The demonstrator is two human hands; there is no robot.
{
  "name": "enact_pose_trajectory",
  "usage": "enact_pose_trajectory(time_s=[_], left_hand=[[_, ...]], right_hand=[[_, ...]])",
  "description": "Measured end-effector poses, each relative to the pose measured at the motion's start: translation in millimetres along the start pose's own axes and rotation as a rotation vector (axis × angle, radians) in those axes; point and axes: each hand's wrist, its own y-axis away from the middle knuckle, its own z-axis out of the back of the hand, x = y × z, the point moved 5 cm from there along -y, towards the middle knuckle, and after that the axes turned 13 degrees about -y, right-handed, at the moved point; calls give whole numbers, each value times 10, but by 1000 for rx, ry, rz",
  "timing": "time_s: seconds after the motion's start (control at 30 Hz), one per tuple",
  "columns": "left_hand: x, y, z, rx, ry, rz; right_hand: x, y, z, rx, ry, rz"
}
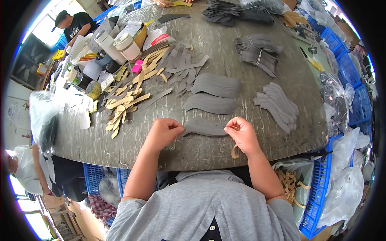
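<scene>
A curved grey strip (206, 127) with small holes, like a cut leather or fabric part, lies before me on the table. My left hand (165, 133) pinches its left end. At its right end my right hand (243, 134) is closed with thumb and fingertips together on the strip. A thin tan strip (235, 152) hangs below the right hand; whether the fingers hold it is hidden. Just beyond are two fanned stacks of like grey pieces, a nearer stack (211, 103) and a farther stack (217, 85).
Grey strips (276, 106) lie piled at right; tied grey bundles (259, 54) stand farther back. Tan strips (124, 102) and loose grey pieces (183, 66) spread at left, near a white jar (128, 47) and pink block (137, 66). A blue crate (317, 197) stands by the table's right edge.
</scene>
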Motion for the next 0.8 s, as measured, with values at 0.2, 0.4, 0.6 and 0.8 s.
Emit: enact_pose_trajectory(time_s=[0.2,0.4,0.6,0.8], left_hand=[[131,-128,-121,-37,-170,16],[143,-152,-138,-47,-222,-25],[145,-156,-136,-42,-225,-25],[84,-135,-115,-48,-254,-26]], right_hand=[[-39,-36,-33,-91,314,123],[-15,-20,-55,-108,399,119],[-55,-37,-30,-120,458,167],[-64,-22,-40,-134,488,200]])
